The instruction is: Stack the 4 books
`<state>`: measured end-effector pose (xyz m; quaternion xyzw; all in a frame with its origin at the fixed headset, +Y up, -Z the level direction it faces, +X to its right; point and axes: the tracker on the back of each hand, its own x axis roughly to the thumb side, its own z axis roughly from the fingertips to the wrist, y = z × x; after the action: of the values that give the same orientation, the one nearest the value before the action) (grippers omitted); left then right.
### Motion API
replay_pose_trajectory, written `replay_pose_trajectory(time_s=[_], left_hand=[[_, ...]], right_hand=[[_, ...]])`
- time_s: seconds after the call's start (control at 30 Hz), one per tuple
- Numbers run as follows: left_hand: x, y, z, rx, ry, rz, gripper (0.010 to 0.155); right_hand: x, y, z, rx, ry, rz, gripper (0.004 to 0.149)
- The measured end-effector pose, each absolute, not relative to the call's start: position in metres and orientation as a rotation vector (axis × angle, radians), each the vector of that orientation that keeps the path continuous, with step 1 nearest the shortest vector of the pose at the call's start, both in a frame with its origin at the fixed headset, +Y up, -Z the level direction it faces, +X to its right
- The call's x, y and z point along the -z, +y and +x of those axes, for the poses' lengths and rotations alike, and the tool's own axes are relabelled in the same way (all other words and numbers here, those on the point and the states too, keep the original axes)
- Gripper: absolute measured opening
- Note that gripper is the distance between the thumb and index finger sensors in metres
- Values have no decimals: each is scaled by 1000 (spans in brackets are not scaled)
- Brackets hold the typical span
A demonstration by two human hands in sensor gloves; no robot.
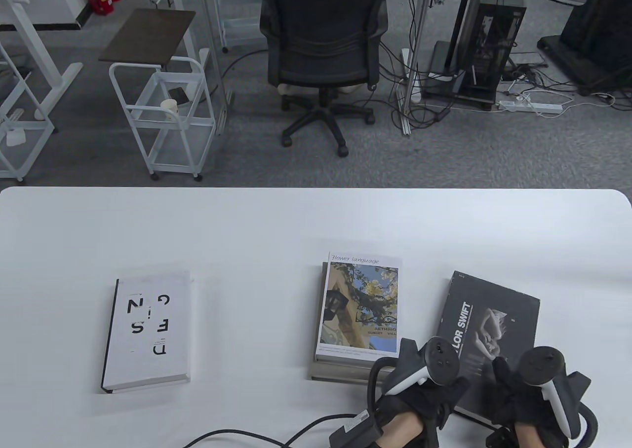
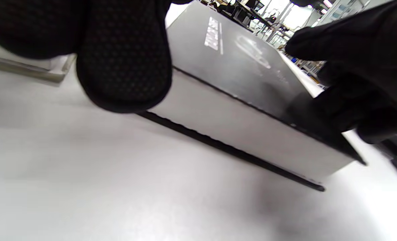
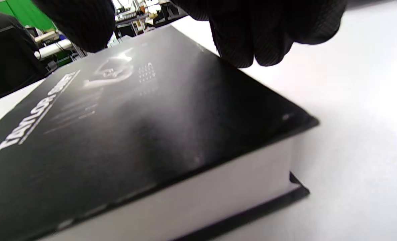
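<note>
A black Taylor Swift book (image 1: pixel 493 319) lies at the right of the white table (image 1: pixel 247 231). My left hand (image 1: pixel 434 396) is at its near left corner, and its fingers (image 2: pixel 124 60) hang in front of the page edge. My right hand (image 1: pixel 508 393) is over the near part of the cover (image 3: pixel 118 127), with its fingers (image 3: pixel 262 30) spread just above it. It also shows in the left wrist view (image 2: pixel 359 67), touching the cover (image 2: pixel 238 63). A Flower language book (image 1: pixel 360 310) lies on a grey book (image 1: pixel 340 373) in the middle. A white book (image 1: pixel 148 332) lies far left.
A black cable (image 1: pixel 256 435) runs along the table's near edge, left of my hands. Beyond the far edge stand an office chair (image 1: pixel 323 48) and a white trolley (image 1: pixel 163 107) on the floor.
</note>
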<state>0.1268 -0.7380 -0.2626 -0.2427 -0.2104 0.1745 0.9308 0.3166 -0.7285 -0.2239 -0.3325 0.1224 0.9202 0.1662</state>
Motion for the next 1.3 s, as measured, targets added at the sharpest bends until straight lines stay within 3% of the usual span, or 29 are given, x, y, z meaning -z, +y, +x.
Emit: replay_pose_trajectory(time_s=[0.23,0.4,0.8,0.93,1.3], left_hand=[[268,-754,136,-320,-341,-583,87],[271,-758,139,-275,-317,-570,89],[279,-768,135,-404,-253,-696,91],[277,-766,131,-462,-237,-637,92],[270,-760,120,-625,-272,-671,88]], right_hand=[[224,-732,318,-2619,414,-965,87],[225,-735,318,-2614,441,-968,87],[225,-735,319,-2544,452,-941,86],[225,-735,313,-2606,452,-943,86],[222,-731,322,-2534,419,-984,81]])
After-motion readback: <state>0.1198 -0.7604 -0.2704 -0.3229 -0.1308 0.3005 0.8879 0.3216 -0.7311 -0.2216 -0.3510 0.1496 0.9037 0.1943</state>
